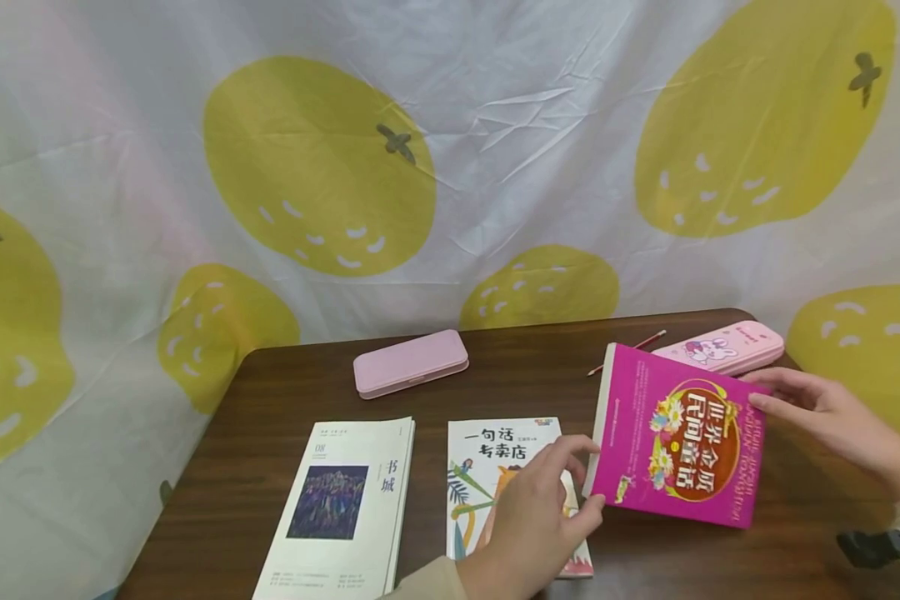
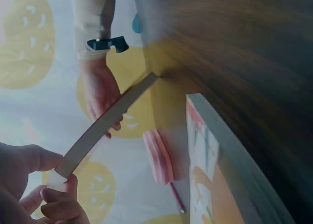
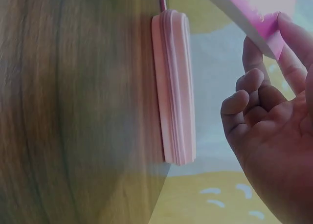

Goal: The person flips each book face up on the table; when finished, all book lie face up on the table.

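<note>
Between my two hands a magenta book (image 1: 645,433) with a Chinese title and flowers on its cover is held up at a tilt over the table. My left hand (image 1: 528,517) pinches its left edge, thumb on one side and fingers on the other, as the left wrist view shows along the book's pale page edge (image 2: 105,123). At the upper right corner, my right hand (image 1: 832,417) grips it between thumb and fingers; other fingers (image 3: 234,101) curl loosely below. Under my left forearm lies a white picture book (image 1: 461,429), partly covered by the hand.
A white magazine (image 1: 375,533) lies at the left of the brown table (image 1: 247,417). Behind stand a plain pink case (image 1: 411,358) and, at the back right, a pink rabbit pencil case (image 1: 727,346) beside a red pencil (image 1: 630,352). A lemon-print curtain (image 1: 495,167) hangs behind.
</note>
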`<state>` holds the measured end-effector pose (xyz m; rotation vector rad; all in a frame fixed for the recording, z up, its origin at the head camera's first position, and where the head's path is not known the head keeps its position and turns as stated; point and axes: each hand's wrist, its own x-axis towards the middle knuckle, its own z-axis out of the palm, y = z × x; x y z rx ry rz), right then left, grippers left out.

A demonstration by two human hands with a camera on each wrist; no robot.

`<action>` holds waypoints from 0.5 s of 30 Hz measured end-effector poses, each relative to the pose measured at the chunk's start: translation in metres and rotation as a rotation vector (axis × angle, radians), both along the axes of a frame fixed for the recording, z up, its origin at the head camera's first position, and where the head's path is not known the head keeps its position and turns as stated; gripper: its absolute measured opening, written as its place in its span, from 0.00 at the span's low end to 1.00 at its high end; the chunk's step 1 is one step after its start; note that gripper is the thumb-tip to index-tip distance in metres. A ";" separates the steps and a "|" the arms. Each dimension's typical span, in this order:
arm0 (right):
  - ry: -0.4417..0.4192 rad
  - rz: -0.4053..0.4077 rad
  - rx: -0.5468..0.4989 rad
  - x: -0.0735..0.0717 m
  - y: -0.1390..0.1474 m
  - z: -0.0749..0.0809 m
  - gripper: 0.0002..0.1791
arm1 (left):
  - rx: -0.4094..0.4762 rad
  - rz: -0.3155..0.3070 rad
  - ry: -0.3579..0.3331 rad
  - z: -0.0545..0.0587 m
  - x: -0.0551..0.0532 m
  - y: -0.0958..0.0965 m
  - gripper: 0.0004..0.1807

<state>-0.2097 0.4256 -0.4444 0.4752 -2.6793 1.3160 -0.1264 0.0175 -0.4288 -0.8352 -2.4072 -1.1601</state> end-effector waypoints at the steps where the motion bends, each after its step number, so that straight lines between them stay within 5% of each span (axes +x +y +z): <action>1: -0.001 -0.009 0.008 0.001 0.001 -0.001 0.14 | -0.006 0.001 -0.012 -0.001 -0.001 0.000 0.30; 6: -0.026 -0.002 0.019 0.002 0.002 -0.005 0.15 | -0.071 -0.006 -0.095 -0.007 -0.003 0.003 0.28; 15: -0.103 0.134 0.041 0.004 0.005 -0.017 0.22 | -0.188 -0.016 -0.354 -0.017 -0.004 0.011 0.24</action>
